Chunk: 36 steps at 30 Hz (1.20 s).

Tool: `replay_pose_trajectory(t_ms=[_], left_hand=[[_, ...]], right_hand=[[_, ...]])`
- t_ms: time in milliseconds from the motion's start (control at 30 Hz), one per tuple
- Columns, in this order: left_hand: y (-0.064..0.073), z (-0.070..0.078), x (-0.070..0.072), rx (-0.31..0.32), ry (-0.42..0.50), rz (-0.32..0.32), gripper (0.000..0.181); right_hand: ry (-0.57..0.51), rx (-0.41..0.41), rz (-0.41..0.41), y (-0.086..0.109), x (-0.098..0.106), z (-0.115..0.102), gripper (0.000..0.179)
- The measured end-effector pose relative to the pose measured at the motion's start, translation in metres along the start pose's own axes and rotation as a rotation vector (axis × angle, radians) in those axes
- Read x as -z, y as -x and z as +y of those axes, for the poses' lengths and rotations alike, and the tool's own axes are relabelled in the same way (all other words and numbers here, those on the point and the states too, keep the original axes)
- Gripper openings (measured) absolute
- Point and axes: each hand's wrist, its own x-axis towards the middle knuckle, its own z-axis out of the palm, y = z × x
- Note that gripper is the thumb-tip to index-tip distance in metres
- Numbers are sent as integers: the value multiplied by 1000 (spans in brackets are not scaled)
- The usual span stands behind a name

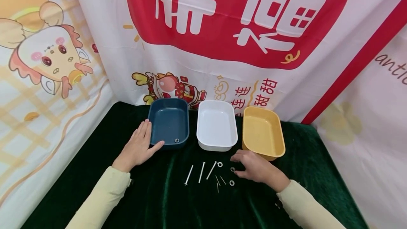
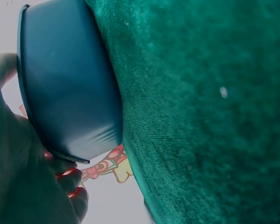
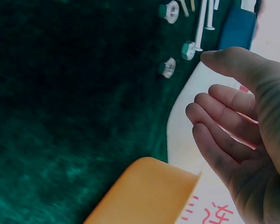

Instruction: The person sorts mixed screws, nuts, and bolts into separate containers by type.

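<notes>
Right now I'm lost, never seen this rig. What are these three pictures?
No machine here: a person works bare-handed. The wide picture comes from a camera on the head, looking forward and down. The other two come from a camera on each wrist, looking at that hand's work.

On the dark green cloth stand a blue tray, a white tray and a yellow tray, in a row. In front lie three bolts, three thin pins and three nuts. A small metal ring sits in the blue tray.

The left hand rests against the blue tray. The right hand, near the nuts, shows nothing held; its fingers are loosely bent.
</notes>
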Motion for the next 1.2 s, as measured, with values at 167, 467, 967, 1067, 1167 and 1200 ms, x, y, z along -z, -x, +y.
replay_pose_trajectory(t_ms=[167, 467, 967, 1067, 1167, 1200], left_hand=[[1, 0, 0, -3, -7, 1, 107], [2, 1, 0, -4, 1, 1, 107], [1, 2, -1, 4, 1, 3, 107], [2, 2, 0, 3, -1, 3, 109], [2, 2, 0, -2, -2, 5, 111], [2, 2, 0, -2, 0, 4, 112]], right_hand=[[-14, -19, -19, 0, -11, 6, 34], [0, -57, -26, -2, -28, 12, 32], [20, -55, -55, -7, -27, 10, 23], [18, -57, -62, -8, -25, 9, 21], [20, -52, -63, -8, -25, 10, 19], [21, -49, -61, -8, -25, 10, 19]])
